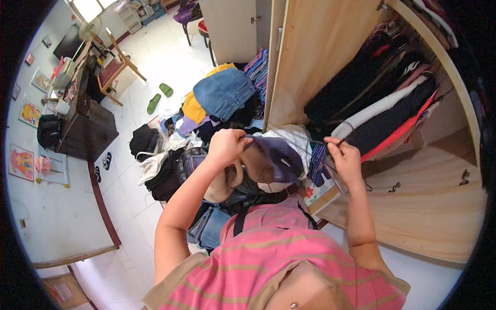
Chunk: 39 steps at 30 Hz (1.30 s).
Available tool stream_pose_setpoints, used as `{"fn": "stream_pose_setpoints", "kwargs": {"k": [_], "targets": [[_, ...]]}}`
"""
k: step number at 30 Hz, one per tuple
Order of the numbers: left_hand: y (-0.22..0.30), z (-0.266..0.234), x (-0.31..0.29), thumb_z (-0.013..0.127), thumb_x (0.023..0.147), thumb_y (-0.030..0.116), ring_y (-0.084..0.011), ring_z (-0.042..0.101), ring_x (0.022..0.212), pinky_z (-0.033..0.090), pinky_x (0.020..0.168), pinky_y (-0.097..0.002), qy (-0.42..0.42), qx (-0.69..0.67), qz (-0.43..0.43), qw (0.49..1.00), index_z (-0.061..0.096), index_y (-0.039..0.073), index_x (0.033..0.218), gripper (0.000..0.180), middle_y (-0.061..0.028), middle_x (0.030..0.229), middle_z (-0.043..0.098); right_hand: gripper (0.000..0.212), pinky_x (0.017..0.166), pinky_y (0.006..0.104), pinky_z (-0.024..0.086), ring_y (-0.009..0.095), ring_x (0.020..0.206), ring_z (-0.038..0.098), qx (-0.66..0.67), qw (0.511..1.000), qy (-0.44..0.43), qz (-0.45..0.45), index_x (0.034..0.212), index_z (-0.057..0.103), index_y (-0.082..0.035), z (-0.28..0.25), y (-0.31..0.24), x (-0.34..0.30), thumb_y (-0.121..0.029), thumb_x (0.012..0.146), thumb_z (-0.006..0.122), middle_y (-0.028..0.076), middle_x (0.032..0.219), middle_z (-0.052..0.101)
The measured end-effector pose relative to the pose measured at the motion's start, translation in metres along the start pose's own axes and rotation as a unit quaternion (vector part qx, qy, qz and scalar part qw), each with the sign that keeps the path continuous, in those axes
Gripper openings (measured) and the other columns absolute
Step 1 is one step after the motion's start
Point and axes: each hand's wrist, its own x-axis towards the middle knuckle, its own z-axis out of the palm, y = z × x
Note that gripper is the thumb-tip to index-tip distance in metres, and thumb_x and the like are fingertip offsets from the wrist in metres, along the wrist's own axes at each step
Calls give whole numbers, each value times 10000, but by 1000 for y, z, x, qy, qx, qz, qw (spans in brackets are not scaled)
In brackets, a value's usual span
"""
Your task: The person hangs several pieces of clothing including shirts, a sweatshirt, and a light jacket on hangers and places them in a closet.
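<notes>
Hands grip a dark purple garment (276, 155) on a wire hanger (323, 138). Left hand (226, 146) is clenched on its fabric; right hand (343, 157) pinches the hanger beside the open wardrobe (315, 57).

I'm seeing soft matt cloth on the purple cap (279, 155), a thin dark wire hanger (330, 140), pale smooth wood grain on the wardrobe door (320, 57), faded denim in the jeans (223, 92), glossy white floor tiles (129, 206).

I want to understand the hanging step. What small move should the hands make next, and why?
Probably lift the dark purple garment toward the wardrobe: the left hand and the right hand hold it spread on a thin hanger near the hanging clothes.
</notes>
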Motion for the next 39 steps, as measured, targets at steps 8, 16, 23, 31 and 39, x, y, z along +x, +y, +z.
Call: {"fn": "stream_pose_setpoints", "kwargs": {"k": [8, 16, 23, 31, 39], "targets": [[-34, 14, 27, 629, 833, 291, -174, 584, 482, 458, 489, -327, 107, -203, -105, 968, 684, -7, 878, 307, -108, 576, 604, 189, 552, 295, 457, 167, 585, 602, 102, 989, -105, -10, 848, 659, 39, 25, 18, -48, -146, 845, 621, 105, 744, 672], [29, -9, 12, 642, 815, 258, -189, 641, 625, 490, 602, -307, 45, -251, -75, 964, 680, 1, 909, 276, -142, 692, 656, 199, 589, 351, 493, 295, 664, 628, -16, 996, -77, -30, 853, 672, -44, 99, -5, -36, -228, 849, 595, 124, 806, 660], [77, -38, -24, 604, 830, 214, -278, 528, 949, 417, 844, -370, -37, -113, 287, 950, 693, 65, 975, 226, -116, 1053, 583, 148, 701, 325, 503, 240, 770, 641, 147, 971, 12, -189, 932, 657, -9, 103, 3, -21, 2, 788, 622, 99, 850, 668], [86, -61, -17, 670, 716, 157, -227, 564, 651, 454, 570, -336, 27, 50, 404, 913, 598, 187, 1199, 489, -40, 679, 486, 158, 645, 284, 457, 164, 686, 583, 256, 958, 21, -123, 835, 616, 33, 66, -33, -3, -121, 871, 605, 86, 758, 629], [87, -59, -9, 682, 764, 191, -242, 540, 528, 444, 477, -337, 179, 67, 275, 942, 662, 227, 1096, 335, -51, 644, 501, 264, 878, 386, 365, 290, 975, 456, 21, 937, 307, -164, 945, 501, -20, 71, -22, -25, -157, 782, 657, 141, 1025, 460]]}}
